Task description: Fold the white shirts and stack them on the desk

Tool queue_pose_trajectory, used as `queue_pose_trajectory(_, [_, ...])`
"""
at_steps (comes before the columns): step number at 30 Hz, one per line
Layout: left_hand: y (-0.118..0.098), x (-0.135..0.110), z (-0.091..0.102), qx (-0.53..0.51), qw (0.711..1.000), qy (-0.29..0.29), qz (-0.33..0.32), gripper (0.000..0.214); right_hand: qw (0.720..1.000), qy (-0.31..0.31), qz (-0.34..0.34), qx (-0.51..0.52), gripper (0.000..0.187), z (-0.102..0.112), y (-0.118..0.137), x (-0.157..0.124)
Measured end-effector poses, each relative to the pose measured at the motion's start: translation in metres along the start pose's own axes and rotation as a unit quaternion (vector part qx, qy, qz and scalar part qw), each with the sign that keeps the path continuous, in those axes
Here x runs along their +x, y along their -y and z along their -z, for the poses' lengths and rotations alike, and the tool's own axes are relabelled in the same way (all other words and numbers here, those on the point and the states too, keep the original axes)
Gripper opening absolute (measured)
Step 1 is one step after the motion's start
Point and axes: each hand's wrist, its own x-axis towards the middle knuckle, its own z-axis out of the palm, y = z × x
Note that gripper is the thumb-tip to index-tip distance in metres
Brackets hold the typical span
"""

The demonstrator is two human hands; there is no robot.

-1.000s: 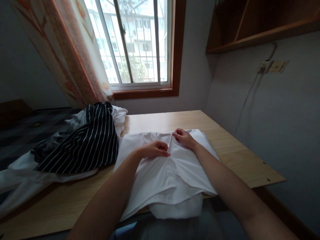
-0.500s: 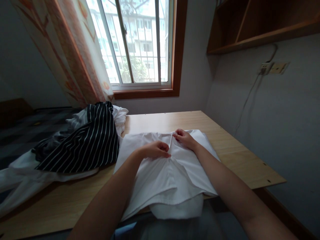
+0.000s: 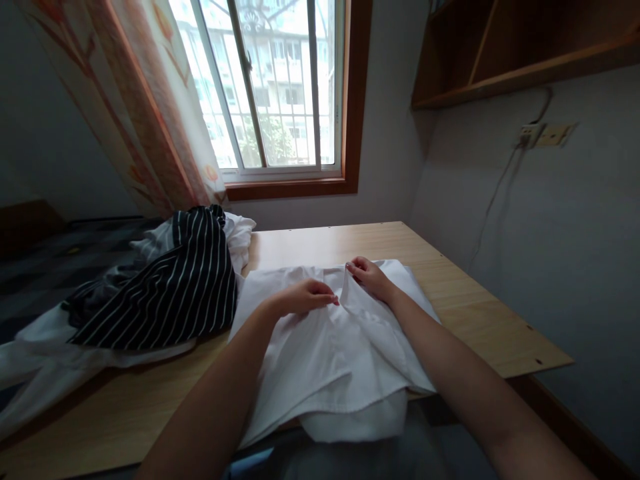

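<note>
A white shirt lies spread on the wooden table, its lower edge hanging over the near side. My left hand pinches the left front edge of the shirt near the middle opening. My right hand pinches the right front edge just beyond it, lifting the cloth into a small ridge. Both hands are closed on the fabric, a few centimetres apart.
A heap of clothes with a black white-striped garment on top covers the table's left part. A window with a patterned curtain is behind. A wooden shelf and a wall socket are at the right.
The two front edges of the shirt have been drawn together and raised; the cloth below my hands now shows more folds. My hands have barely shifted.
</note>
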Motion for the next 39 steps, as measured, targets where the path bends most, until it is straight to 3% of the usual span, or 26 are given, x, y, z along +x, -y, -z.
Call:
queue_pose_trajectory(3, [0.006, 0.002, 0.011, 0.044, 0.983, -0.169, -0.049, 0.041, 0.998, -0.013, 0.026, -0.048, 0.035, 0.003, 0.008, 0.0])
queue_pose_trajectory(5, [0.012, 0.001, 0.019, 0.163, 0.94, -0.294, -0.054, 0.037, 0.983, -0.043, 0.074, -0.16, 0.03, 0.01, 0.016, 0.0])
queue_pose_trajectory(6, [0.016, 0.0, 0.022, 0.235, 0.91, -0.339, -0.032, 0.039, 0.965, -0.064, 0.094, -0.237, 0.029, 0.015, 0.02, -0.001])
queue_pose_trajectory(8, [0.025, -0.002, 0.027, 0.35, 0.858, -0.372, 0.05, 0.047, 0.908, -0.097, 0.095, -0.396, 0.034, 0.027, 0.026, -0.004])
queue_pose_trajectory(11, [0.039, -0.005, 0.03, 0.41, 0.841, -0.314, 0.162, 0.058, 0.839, -0.075, 0.009, -0.539, 0.048, 0.043, 0.028, -0.01])
queue_pose_trajectory(15, [0.042, -0.009, 0.035, 0.44, 0.84, -0.252, 0.194, 0.059, 0.812, 0.008, -0.046, -0.582, 0.055, 0.056, 0.023, -0.013])
queue_pose_trajectory(18, [0.033, -0.012, 0.04, 0.452, 0.834, -0.248, 0.196, 0.052, 0.81, 0.033, -0.04, -0.583, 0.053, 0.062, 0.024, -0.008])
queue_pose_trajectory(22, [0.018, -0.014, 0.045, 0.463, 0.831, -0.234, 0.201, 0.039, 0.837, 0.096, -0.056, -0.536, 0.041, 0.065, 0.032, 0.005])
queue_pose_trajectory(25, [0.008, -0.012, 0.046, 0.467, 0.826, -0.201, 0.242, 0.037, 0.849, 0.126, -0.087, -0.506, 0.03, 0.06, 0.042, 0.013])
queue_pose_trajectory(29, [-0.013, -0.01, 0.054, 0.484, 0.813, -0.159, 0.283, 0.032, 0.829, 0.139, -0.118, -0.529, 0.024, 0.058, 0.067, 0.023])
queue_pose_trajectory(31, [-0.035, -0.01, 0.064, 0.517, 0.796, -0.2, 0.244, 0.026, 0.812, 0.101, -0.078, -0.57, 0.022, 0.066, 0.092, 0.031])
queue_pose_trajectory(32, [-0.05, -0.012, 0.07, 0.535, 0.781, -0.245, 0.21, 0.024, 0.805, 0.058, -0.018, -0.59, 0.019, 0.072, 0.109, 0.036])
queue_pose_trajectory(36, [-0.115, -0.027, 0.1, 0.564, 0.673, -0.478, 0.022, 0.03, 0.749, -0.225, 0.197, -0.592, 0.028, 0.099, 0.185, 0.04])
queue_pose_trajectory(39, [-0.141, -0.045, 0.11, 0.539, 0.653, -0.527, -0.075, 0.03, 0.703, -0.296, 0.269, -0.588, 0.034, 0.105, 0.22, 0.016])
